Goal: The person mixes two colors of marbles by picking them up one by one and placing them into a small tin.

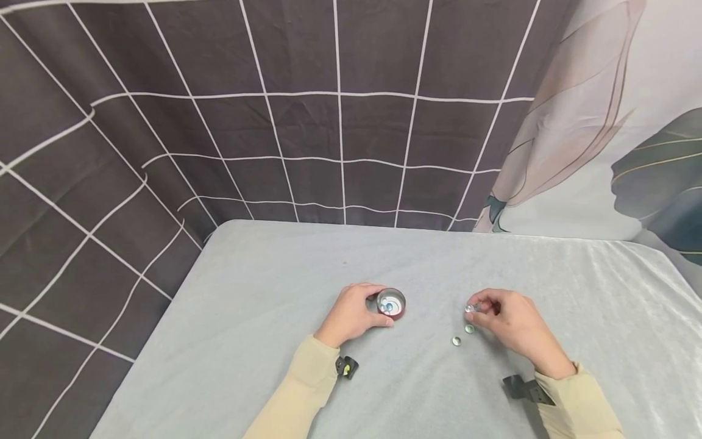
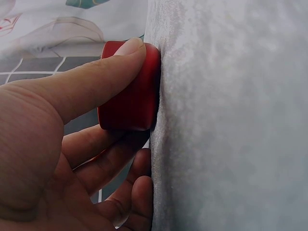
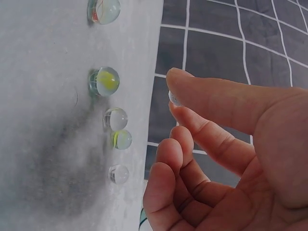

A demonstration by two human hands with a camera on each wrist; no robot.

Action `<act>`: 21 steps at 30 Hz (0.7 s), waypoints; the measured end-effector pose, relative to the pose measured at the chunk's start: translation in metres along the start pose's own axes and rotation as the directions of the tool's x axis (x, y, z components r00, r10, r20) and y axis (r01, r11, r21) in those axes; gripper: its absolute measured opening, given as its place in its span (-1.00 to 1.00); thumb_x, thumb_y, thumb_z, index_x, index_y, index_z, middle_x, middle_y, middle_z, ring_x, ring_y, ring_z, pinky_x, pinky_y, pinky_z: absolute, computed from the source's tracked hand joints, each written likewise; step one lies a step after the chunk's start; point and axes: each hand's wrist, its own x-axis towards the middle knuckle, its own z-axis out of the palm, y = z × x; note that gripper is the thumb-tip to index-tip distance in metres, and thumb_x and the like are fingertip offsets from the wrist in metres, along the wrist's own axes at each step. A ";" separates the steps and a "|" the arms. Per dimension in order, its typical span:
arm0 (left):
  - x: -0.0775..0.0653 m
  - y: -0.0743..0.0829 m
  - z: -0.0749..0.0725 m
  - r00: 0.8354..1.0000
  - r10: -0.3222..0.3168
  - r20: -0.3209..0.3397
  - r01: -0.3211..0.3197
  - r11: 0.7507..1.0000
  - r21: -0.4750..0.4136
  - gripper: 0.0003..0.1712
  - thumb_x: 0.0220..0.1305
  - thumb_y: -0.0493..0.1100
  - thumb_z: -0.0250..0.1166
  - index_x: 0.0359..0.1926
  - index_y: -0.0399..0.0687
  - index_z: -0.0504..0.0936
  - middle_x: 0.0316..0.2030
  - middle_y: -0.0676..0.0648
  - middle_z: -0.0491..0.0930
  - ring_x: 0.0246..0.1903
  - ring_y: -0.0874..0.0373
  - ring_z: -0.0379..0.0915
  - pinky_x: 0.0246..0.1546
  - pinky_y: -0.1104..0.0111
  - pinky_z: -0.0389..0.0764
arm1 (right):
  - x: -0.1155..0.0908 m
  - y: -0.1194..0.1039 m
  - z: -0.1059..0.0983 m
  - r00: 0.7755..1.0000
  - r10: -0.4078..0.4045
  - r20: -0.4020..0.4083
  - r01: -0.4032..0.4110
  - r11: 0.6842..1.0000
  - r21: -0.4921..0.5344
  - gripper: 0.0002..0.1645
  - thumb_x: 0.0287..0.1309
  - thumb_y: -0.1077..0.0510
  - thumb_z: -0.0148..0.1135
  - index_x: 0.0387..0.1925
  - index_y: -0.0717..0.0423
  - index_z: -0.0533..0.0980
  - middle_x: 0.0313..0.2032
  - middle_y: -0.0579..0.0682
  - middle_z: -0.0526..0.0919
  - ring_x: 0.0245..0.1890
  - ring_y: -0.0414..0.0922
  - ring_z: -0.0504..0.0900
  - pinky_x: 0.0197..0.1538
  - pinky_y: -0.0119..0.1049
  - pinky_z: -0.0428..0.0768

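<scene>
My left hand (image 1: 351, 312) holds a small round red tin (image 1: 403, 312), its thumb and fingers around the side. The tin stands upright on the cloth, and clear and blue marbles (image 1: 389, 306) show inside it. In the left wrist view the thumb lies along the tin's red wall (image 2: 130, 96). To the right, my right hand (image 1: 507, 317) pinches a clear marble (image 3: 174, 98) between thumb and index finger, raised off the cloth. Several glass marbles lie near that hand, among them a yellow-cored marble (image 3: 107, 81) and a clear marble (image 3: 119, 173).
A pale grey velvety cloth (image 1: 263, 292) covers the table. Behind it and on the left hangs a dark curtain (image 1: 301, 128) with white grid lines. A leaf-patterned curtain (image 1: 592, 171) hangs at the back right.
</scene>
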 end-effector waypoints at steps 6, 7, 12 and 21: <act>0.000 -0.001 0.000 1.000 0.001 -0.001 -0.001 1.000 0.002 -0.32 -0.06 -0.06 0.65 0.15 -0.04 0.69 0.10 -0.03 0.66 0.21 -0.01 0.48 0.31 0.16 0.41 | 0.003 -0.007 0.001 1.000 -0.029 -0.001 0.029 1.000 0.004 -0.85 0.05 0.12 0.51 -0.32 -0.01 0.69 -0.48 -0.19 0.54 -0.48 -0.30 0.43 -0.40 -0.39 0.40; 0.000 -0.001 0.000 1.000 0.001 -0.001 -0.001 1.000 0.002 -0.32 -0.06 -0.06 0.65 0.15 -0.03 0.69 0.10 -0.03 0.66 0.21 -0.01 0.48 0.31 0.16 0.41 | 0.004 -0.009 0.002 0.999 -0.034 0.000 0.034 0.999 0.005 -0.86 0.05 0.12 0.50 -0.32 -0.01 0.69 -0.49 -0.19 0.53 -0.48 -0.31 0.42 -0.40 -0.40 0.40; 0.000 -0.001 0.001 1.000 0.012 -0.004 -0.012 1.000 0.008 -0.33 -0.06 -0.06 0.65 0.15 -0.04 0.69 0.09 -0.03 0.67 0.20 0.00 0.49 0.30 0.17 0.42 | 0.008 -0.017 0.006 0.998 -0.055 -0.001 0.055 0.998 0.017 -0.86 0.04 0.15 0.51 -0.33 0.01 0.68 -0.50 -0.19 0.52 -0.52 -0.31 0.41 -0.43 -0.40 0.39; 0.001 0.001 0.002 1.000 0.026 -0.017 -0.026 1.000 0.011 -0.34 -0.08 -0.08 0.65 0.11 -0.07 0.71 0.05 -0.05 0.69 0.16 0.00 0.53 0.26 0.21 0.47 | 0.013 -0.026 0.011 0.996 -0.090 0.001 0.090 0.995 0.040 -0.87 0.03 0.18 0.51 -0.35 0.04 0.67 -0.54 -0.19 0.46 -0.54 -0.30 0.38 -0.46 -0.39 0.37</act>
